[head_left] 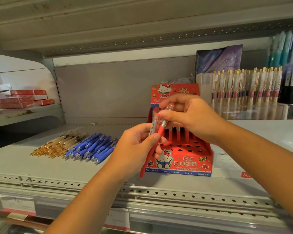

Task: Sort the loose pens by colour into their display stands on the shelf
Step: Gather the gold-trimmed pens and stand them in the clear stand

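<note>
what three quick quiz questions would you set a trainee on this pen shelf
1. True or false: the blue pens lie loose on the shelf, to the left of the red stand.
2. Which colour are the held pens gripped between the left hand and the right hand? A blue, B red, C gold.
3. Fill in: the leftmost loose pile is ____ coloured.

Key: 1 true; 2 B; 3 gold.
</note>
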A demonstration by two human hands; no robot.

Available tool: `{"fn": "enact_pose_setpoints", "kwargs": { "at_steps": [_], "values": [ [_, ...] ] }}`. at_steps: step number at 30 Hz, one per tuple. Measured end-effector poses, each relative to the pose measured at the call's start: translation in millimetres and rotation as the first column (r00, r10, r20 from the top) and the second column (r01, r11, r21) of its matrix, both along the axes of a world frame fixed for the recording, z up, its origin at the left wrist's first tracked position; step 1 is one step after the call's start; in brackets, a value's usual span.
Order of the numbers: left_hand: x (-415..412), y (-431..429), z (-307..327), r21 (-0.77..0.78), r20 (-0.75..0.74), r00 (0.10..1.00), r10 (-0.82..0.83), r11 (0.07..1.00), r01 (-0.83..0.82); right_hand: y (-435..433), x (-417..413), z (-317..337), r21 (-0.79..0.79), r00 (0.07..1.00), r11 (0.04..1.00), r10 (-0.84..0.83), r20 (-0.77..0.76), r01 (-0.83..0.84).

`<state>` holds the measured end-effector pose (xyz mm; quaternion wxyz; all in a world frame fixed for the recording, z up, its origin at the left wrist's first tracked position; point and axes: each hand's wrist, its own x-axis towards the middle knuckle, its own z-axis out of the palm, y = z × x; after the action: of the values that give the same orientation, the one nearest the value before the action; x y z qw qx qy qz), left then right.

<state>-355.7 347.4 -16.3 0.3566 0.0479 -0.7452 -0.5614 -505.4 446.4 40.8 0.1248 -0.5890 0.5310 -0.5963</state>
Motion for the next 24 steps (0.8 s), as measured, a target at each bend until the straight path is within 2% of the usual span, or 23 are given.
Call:
{"fn": "enact_pose_setpoints", "kwargs": {
  "at_steps": [11, 15, 17, 20, 24],
  "values": [
    [0, -3, 0, 0.084, -0.067, 0.998, -0.002, 0.996, 0.008, 12, -15, 18, -0.099, 0.951, 0.988, -0.082, 0.298, 0.117],
    [0, -3, 0, 0.122, -0.092, 0.996, -0.015, 0.992, 0.026, 21, -24, 27, 0.028, 0.961, 0.976, -0.216, 0.170, 0.214],
    [1, -3, 1, 0.124, -0.088, 0.996, -0.012, 0.992, 0.023, 25, -27, 31, 0.072, 0.966, 0.975, -0.220, 0.134, 0.211],
    [1, -3, 1, 0.127, -0.081, 0.997, -0.012, 0.992, 0.022, 29, -29, 36, 0.073, 0.969, 0.972, -0.228, 0.094, 0.221],
    [1, -2, 2, 0.144, -0.083, 0.996, -0.026, 0.989, 0.038, 32, -38, 39, 0.058, 0.935, 0.933, -0.355, 0.013, 0.354]
  ]
}}
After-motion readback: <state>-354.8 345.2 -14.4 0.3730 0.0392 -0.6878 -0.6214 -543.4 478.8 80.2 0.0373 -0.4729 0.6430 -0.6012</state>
